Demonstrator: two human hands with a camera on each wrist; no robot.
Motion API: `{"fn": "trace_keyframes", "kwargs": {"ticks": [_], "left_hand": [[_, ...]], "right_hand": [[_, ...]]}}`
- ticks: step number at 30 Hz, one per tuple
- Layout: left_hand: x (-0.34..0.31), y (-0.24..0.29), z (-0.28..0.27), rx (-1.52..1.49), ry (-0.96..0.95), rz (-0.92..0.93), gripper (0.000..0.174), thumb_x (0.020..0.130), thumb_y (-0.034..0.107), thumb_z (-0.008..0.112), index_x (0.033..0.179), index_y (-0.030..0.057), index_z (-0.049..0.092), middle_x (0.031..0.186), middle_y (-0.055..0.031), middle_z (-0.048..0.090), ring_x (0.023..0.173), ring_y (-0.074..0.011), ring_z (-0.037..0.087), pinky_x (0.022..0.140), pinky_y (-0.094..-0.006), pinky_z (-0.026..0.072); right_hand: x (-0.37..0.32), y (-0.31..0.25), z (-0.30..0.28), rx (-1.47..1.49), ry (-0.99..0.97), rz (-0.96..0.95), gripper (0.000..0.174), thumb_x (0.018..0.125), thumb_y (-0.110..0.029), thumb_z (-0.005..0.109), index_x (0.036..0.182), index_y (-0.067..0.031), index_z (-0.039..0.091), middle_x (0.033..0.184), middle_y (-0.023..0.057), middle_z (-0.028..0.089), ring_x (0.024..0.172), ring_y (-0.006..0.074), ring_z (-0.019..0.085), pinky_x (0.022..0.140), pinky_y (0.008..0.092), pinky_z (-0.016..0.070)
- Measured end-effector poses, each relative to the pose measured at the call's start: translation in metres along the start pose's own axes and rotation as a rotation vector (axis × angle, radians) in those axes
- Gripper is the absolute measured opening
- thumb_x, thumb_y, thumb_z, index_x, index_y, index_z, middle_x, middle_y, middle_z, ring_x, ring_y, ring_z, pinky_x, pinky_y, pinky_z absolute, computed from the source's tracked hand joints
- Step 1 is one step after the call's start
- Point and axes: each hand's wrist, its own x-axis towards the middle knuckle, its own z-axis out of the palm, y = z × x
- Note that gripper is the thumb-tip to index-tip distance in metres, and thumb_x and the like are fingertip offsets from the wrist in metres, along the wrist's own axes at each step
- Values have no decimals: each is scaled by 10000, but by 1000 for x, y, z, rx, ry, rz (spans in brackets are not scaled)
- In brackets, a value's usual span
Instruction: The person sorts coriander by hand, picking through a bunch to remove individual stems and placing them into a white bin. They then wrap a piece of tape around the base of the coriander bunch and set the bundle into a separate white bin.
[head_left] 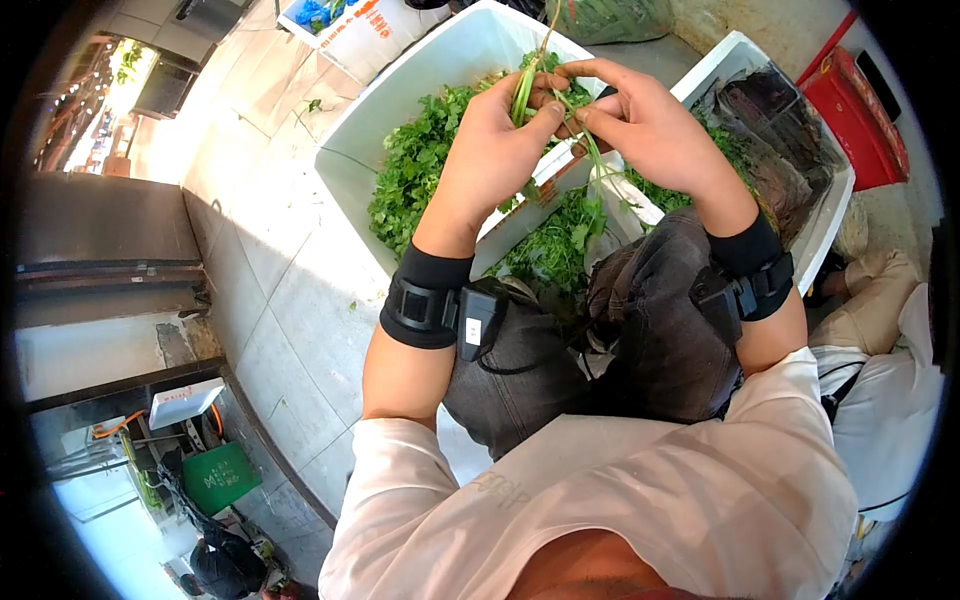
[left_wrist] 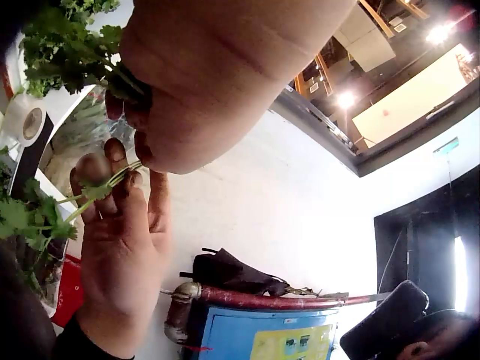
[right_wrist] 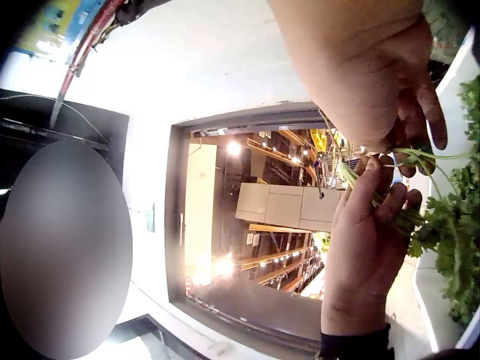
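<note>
My left hand [head_left: 490, 150] grips a small bunch of coriander stems [head_left: 523, 95], their cut or root ends pointing up past the fingers. Close beside it, my right hand [head_left: 655, 125] pinches a thin coriander sprig [head_left: 597, 165] between thumb and fingers, its leaves hanging down. Fingertips of both hands meet around the stems. In the left wrist view the sprig's leaves [left_wrist: 34, 217] hang beside the right hand. The right wrist view shows the left hand [right_wrist: 367, 240] with leafy tops below its fingers. Under the hands, a white foam box [head_left: 340, 190] holds heaped coriander [head_left: 425, 145].
A second foam box [head_left: 838, 190] with greens and dark wrapping stands at the right, beside a red container [head_left: 855, 120]. More loose greens [head_left: 555, 245] lie between box and knees. Another person [head_left: 880, 320] sits close on the right. Tiled floor [head_left: 290, 310] stretches left.
</note>
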Motion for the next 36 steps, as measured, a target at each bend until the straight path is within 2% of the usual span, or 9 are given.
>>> {"fn": "trace_keyframes", "kwargs": {"ticks": [7, 9, 15, 18, 20, 24, 25, 29, 36], "left_hand": [[-2, 1, -7, 482, 64, 138, 250, 955, 126, 643, 1152, -22, 683, 940, -81, 734, 787, -121, 628, 761, -314, 523], [-6, 7, -5, 609, 103, 136, 254, 928, 162, 671, 1118, -4, 694, 925, -165, 733, 715, -214, 655, 715, -354, 530], [-6, 8, -9, 782, 86, 159, 241, 925, 195, 675, 1076, 11, 710, 905, -240, 703, 721, -388, 651, 700, -406, 535], [-5, 3, -17, 799, 209, 273, 237, 933, 194, 670, 1088, 20, 713, 902, -247, 698, 744, -413, 642, 714, -411, 537], [-6, 6, -22, 907, 236, 222, 259, 929, 213, 691, 1109, 28, 719, 889, -207, 722, 730, -329, 674, 732, -393, 543], [-10, 10, -19, 415, 39, -3, 341, 976, 275, 674, 1218, 35, 696, 963, -73, 722, 834, -161, 638, 788, -324, 525], [-11, 11, -17, 223, -33, -29, 375, 1002, 296, 649, 1275, 41, 675, 1005, -31, 689, 889, -121, 601, 798, -304, 513], [-14, 23, -14, -304, -38, -230, 384, 1082, 292, 491, 1367, 52, 585, 1058, -23, 528, 949, -129, 513, 808, -322, 502], [-7, 9, -13, -752, -192, -166, 271, 1093, 201, 440, 1240, 44, 605, 1085, -60, 585, 966, -162, 574, 901, -386, 514]], "right_hand": [[2, 5, 3, 8, -2, -140, 441, 982, -102, 575, 1408, -5, 513, 901, 113, 757, 679, 107, 634, 596, 305, 491], [0, -1, 2, -82, 25, -47, 355, 1029, -75, 526, 1368, 25, 555, 835, 67, 684, 750, 117, 618, 766, 306, 519], [-1, 1, -1, -352, 127, -27, 269, 974, -128, 549, 1135, 36, 690, 883, 123, 739, 707, 153, 666, 678, 346, 540], [-1, 9, -7, -271, 225, -46, 284, 989, -146, 538, 1172, 21, 678, 886, 115, 741, 672, 149, 646, 667, 339, 538], [1, 13, -13, -216, 280, -29, 288, 996, -148, 533, 1197, 13, 662, 908, 107, 742, 692, 144, 647, 674, 329, 534], [8, 15, -14, 20, 369, -53, 303, 1015, -157, 523, 1263, -5, 607, 959, 70, 727, 742, 127, 629, 697, 293, 519], [3, 4, -11, 118, 344, 15, 275, 1079, -165, 488, 1285, -8, 581, 986, -4, 627, 774, 53, 492, 673, 222, 442], [1, -12, -7, 192, 265, 28, 290, 1070, -215, 531, 1273, -16, 590, 946, -27, 617, 736, 36, 472, 660, 201, 416], [2, -11, 1, 119, 228, -98, 277, 967, -247, 695, 1098, -3, 691, 808, -19, 658, 708, 41, 564, 639, 258, 471]]}}
